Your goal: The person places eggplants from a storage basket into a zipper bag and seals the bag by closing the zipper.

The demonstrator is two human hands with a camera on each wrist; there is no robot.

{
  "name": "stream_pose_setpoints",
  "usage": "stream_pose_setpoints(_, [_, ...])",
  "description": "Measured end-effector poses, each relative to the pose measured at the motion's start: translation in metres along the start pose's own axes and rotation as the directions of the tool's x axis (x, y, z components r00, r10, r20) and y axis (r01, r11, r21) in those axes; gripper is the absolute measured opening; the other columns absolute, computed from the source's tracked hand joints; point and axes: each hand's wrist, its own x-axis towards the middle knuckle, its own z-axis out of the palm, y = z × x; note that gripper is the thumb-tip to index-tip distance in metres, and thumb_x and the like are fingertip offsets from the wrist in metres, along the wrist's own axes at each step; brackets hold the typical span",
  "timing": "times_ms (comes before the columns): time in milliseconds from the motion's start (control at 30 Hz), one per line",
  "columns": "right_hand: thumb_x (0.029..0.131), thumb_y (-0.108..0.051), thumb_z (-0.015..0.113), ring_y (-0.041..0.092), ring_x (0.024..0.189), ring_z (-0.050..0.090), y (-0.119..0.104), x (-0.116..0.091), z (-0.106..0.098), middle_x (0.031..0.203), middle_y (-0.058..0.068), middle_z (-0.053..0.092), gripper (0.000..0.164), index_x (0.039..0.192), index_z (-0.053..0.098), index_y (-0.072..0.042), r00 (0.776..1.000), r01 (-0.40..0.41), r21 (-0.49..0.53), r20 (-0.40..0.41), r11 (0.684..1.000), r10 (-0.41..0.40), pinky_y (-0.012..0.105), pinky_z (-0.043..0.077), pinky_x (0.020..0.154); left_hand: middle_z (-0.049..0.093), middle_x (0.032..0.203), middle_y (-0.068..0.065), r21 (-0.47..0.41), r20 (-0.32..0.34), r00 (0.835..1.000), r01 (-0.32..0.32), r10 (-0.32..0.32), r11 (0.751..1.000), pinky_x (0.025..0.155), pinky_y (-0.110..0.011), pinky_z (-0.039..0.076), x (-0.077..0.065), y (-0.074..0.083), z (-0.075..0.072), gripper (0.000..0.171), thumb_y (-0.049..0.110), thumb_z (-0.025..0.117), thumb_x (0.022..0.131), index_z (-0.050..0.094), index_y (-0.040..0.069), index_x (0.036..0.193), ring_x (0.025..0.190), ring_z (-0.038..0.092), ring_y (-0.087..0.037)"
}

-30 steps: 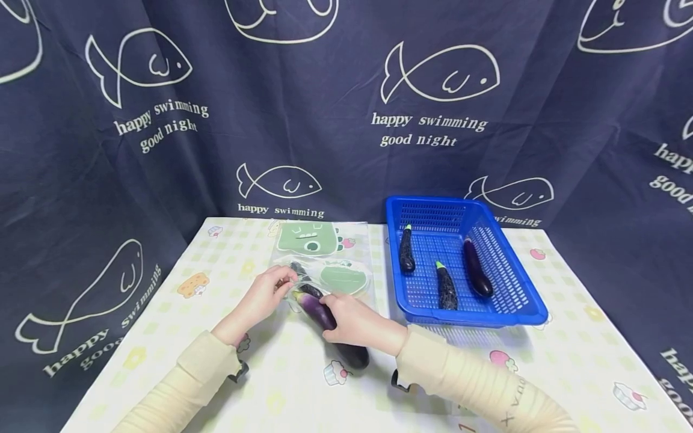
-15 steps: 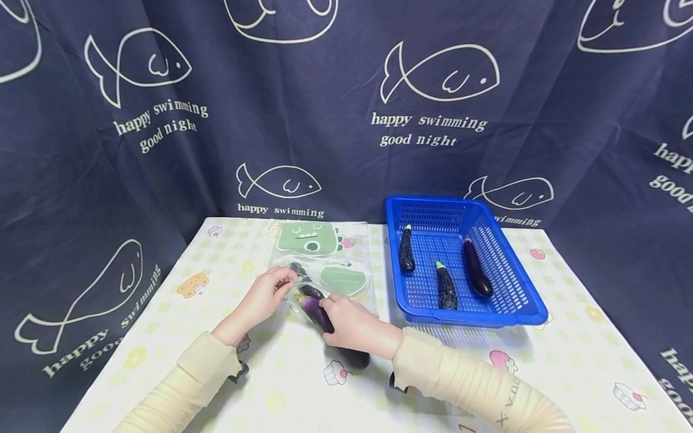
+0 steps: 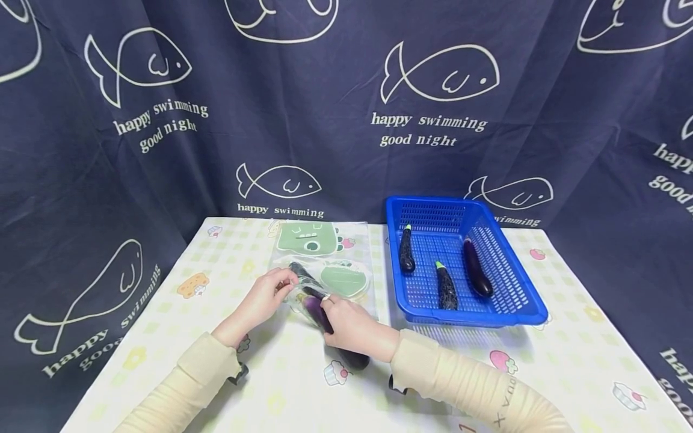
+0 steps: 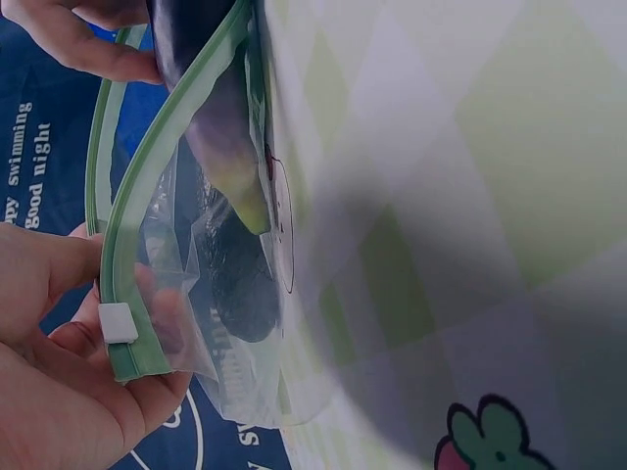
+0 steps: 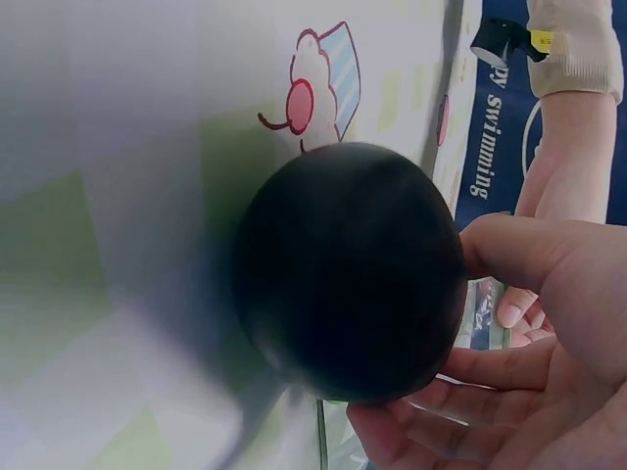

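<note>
One eggplant (image 5: 348, 274) gripped by my right hand (image 3: 354, 325) has slid deeper, only partway, into the slider bag (image 3: 343, 279) my left hand (image 3: 267, 293) pinches.

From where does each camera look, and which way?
Head: on the head, facing forward and down over the table; left hand, right hand, sleeves show.
Left wrist: there, facing the zip bag; parts of both hands show.
Right wrist: there, facing the held eggplant endwise; parts of both hands show.
Both wrist views share that eggplant and bag.

Curtained-off tabletop workspace: navy fish-print drapes (image 3: 346, 156) around a checked tablecloth (image 3: 292, 385).
</note>
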Motion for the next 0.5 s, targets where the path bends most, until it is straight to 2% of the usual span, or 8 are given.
stream_pose_setpoints(500, [0.074,-0.027,0.075,0.019,0.082,0.06,-0.0024,0.0008,0.0035,0.093,0.007,0.059,0.041,0.103,0.061,-0.002,0.998,0.015,-0.062,-0.056,0.998,-0.019,0.031,0.054,0.07,0.057,0.085,0.0,-0.004,-0.009,1.0,-0.013,0.013,1.0,0.07,-0.029,0.051,0.0007,-0.001,0.0003,0.01,0.001,0.061,0.088,0.061,0.008,0.095,0.077,0.055,-0.012])
